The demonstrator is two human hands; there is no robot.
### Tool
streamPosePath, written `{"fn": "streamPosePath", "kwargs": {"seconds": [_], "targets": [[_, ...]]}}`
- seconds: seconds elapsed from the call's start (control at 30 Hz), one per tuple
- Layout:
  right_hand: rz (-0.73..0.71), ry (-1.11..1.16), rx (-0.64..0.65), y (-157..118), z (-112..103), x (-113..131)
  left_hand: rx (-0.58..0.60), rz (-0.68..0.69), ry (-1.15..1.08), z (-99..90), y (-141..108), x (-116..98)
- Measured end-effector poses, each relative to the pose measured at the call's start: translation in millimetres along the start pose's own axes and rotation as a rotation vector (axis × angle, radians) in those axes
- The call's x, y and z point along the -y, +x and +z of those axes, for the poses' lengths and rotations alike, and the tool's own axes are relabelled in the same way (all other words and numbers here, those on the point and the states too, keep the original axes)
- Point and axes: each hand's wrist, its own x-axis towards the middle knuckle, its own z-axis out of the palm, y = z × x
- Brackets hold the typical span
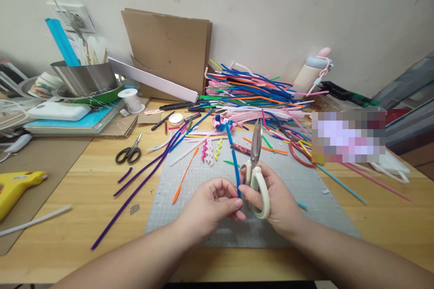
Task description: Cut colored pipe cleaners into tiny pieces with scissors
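Observation:
Between the fingertips of my left hand is the lower end of a blue pipe cleaner, which stands nearly upright. My right hand is closed around scissors with cream handles, their blades pointing up and away from me. The right thumb also lies close to the blue pipe cleaner; whether it presses on it I cannot tell. Both hands are over a grey cutting mat. Behind them are coiled pink, white and yellow pieces, an orange twisted piece and a striped ring.
A large heap of coloured pipe cleaners lies against the wall, beside leaning cardboard. Black-handled scissors and purple pipe cleaners lie left of the mat. A yellow glue gun is far left; a bottle stands back right.

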Motion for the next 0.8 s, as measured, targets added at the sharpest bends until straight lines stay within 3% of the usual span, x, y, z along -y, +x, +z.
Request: {"fn": "streamPosePath", "kwargs": {"seconds": [0.4,0.53,0.67,0.8], "targets": [[-0.020,0.016,0.004,0,-1,-4,-0.037,-0.152,-0.102,0.5,-4,-1],[-0.019,0.009,0.018,1,-3,-5,-0.028,-0.127,-0.130,-1.0,-2,-2],[-0.100,-0.229,0.089,2,-17,-3,-0.107,0.013,-0.230,-7.9,-1,-10],[-0.147,-0.725,0.188,0,-24,6,-0.210,0.138,-0.229,-15.2,0,-20]]}}
